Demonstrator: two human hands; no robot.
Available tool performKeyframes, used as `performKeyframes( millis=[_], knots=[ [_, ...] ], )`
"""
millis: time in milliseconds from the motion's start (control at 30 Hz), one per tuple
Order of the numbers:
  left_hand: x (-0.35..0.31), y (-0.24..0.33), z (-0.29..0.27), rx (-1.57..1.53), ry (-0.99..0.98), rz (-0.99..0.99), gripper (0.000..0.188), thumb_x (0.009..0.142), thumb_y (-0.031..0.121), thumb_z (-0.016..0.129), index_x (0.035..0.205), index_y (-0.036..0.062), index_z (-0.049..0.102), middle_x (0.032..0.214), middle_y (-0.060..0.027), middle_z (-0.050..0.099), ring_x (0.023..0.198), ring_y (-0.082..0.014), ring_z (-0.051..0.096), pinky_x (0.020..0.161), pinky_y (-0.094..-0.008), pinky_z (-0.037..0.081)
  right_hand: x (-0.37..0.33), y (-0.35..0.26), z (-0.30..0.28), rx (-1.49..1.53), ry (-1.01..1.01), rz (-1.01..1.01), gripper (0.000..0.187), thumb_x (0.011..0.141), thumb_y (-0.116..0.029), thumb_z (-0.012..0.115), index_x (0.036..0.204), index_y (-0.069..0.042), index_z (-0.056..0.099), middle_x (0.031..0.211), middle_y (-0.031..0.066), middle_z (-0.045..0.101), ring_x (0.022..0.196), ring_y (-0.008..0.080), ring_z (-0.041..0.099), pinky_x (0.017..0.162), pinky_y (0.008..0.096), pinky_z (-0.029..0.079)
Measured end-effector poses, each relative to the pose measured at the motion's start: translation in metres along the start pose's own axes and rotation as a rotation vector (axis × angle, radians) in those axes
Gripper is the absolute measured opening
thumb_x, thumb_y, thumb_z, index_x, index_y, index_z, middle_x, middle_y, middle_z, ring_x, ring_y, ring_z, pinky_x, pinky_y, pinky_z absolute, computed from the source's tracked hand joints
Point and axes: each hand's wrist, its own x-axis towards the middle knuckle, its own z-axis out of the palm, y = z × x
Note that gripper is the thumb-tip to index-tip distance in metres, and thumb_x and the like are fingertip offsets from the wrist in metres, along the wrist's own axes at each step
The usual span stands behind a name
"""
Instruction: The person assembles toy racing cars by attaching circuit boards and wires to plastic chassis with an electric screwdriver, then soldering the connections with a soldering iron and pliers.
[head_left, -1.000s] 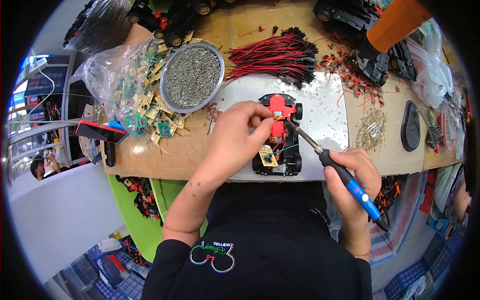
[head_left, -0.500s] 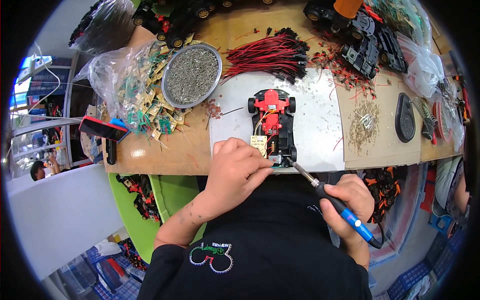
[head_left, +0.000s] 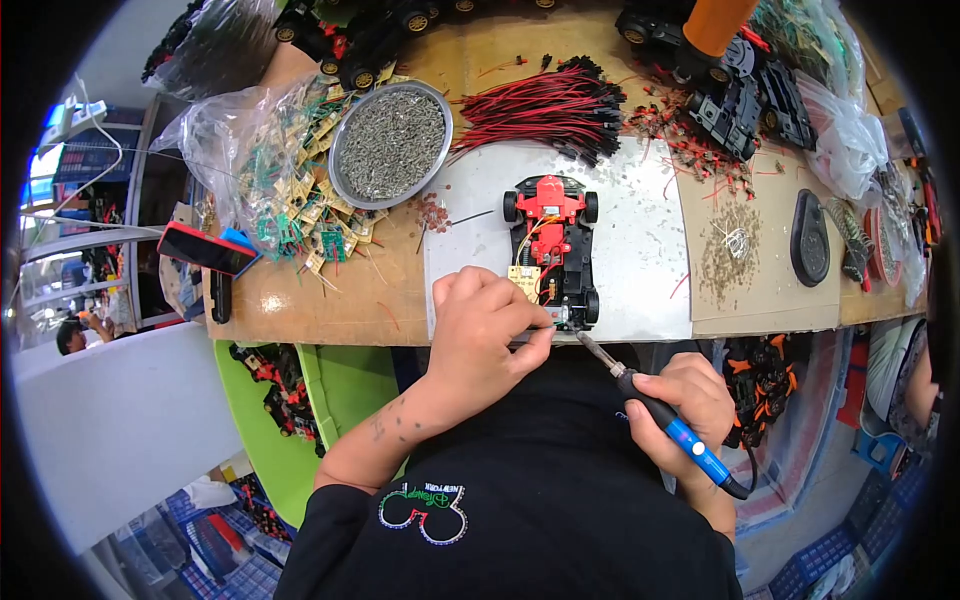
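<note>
A toy car chassis (head_left: 572, 255), black with a red centre cover, lies lengthwise before me on a white sheet. Beside its left edge sits a small cream circuit board (head_left: 523, 279) with thin wires. My left hand (head_left: 485, 325) is closed in a pinch at the chassis's near end, and its fingertips hide whatever they hold. My right hand (head_left: 688, 405) grips a blue and black soldering iron (head_left: 650, 405). The iron's metal tip points up and left, at the near edge of the chassis by the near right wheel; whether it touches cannot be told.
Beyond the chassis lies a bundle of red and black wires (head_left: 545, 112). A metal bowl (head_left: 447, 150) of small metal parts stands left of it, beside loose circuit boards (head_left: 325, 215). Black car bodies (head_left: 725, 120) crowd the far right. A green bin (head_left: 325, 400) stands below the table's left side.
The soldering iron's tip has drawn slightly toward me, from beside the wheel to the chassis's near edge. My left hand stays pinched at the same end. The whole view has shifted slightly.
</note>
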Motion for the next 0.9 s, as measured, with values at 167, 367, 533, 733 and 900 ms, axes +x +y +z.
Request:
performKeyframes(
  millis=[167, 367, 533, 733, 900],
  knots=[
    [0.0001, -0.0002, -0.0004, -0.001, -0.012, -0.012, 0.014, 0.065, 0.011, 0.080, 0.076, 0.0143, 0.072, 0.080, 0.0030, 0.060, 0.090, -0.0201, 0.054, 0.086, -0.0363, 0.035, -0.0004, 0.0027, 0.0026, 0.006, -0.010, 0.002, 0.031, 0.064, -0.003, 0.080, 0.094, -0.006, 0.072, 0.072, 0.0048, 0.063, 0.062, 0.0232, 0.058, 0.061, 0.0341, 0.046],
    [0.0020, 0.0012, -0.0019, 0.007, -0.029, -0.020, 0.013, 0.065, 0.011, 0.079, 0.076, 0.0141, 0.072, 0.080, 0.0029, 0.060, 0.089, -0.0204, 0.054, 0.086, -0.0367, 0.036, 0.0025, 0.0024, -0.0007, 0.011, -0.024, -0.006, 0.031, 0.062, -0.003, 0.080, 0.093, -0.006, 0.073, 0.069, 0.0046, 0.060, 0.061, 0.0233, 0.057, 0.061, 0.0338, 0.046],
    [0.0027, 0.0029, -0.0018, 0.018, -0.036, -0.027, 0.013, 0.065, 0.011, 0.079, 0.075, 0.0137, 0.071, 0.079, 0.0024, 0.060, 0.089, -0.0208, 0.054, 0.085, -0.0373, 0.036, 0.0034, 0.0041, -0.0027, 0.018, 0.008, 0.007, 0.031, 0.062, -0.004, 0.079, 0.093, -0.005, 0.073, 0.068, 0.0047, 0.059, 0.061, 0.0234, 0.056, 0.062, 0.0337, 0.046],
    [0.0034, 0.0051, -0.0037, 0.037, -0.041, -0.022, 0.013, 0.066, 0.011, 0.079, 0.075, 0.0133, 0.071, 0.079, 0.0020, 0.060, 0.089, -0.0211, 0.054, 0.084, -0.0378, 0.036, 0.0048, 0.0063, -0.0032, 0.034, 0.009, 0.008, 0.031, 0.063, -0.004, 0.079, 0.093, -0.005, 0.073, 0.068, 0.0051, 0.059, 0.060, 0.0236, 0.056, 0.062, 0.0338, 0.046],
    [0.0039, 0.0084, -0.0071, 0.082, -0.070, -0.012, 0.013, 0.068, 0.012, 0.080, 0.079, 0.0135, 0.072, 0.081, 0.0011, 0.061, 0.091, -0.0213, 0.054, 0.084, -0.0379, 0.036, 0.0036, 0.0069, -0.0049, 0.031, 0.016, 0.006, 0.031, 0.064, -0.004, 0.079, 0.094, -0.005, 0.072, 0.069, 0.0056, 0.060, 0.060, 0.0237, 0.057, 0.062, 0.0340, 0.046]
  ],
)
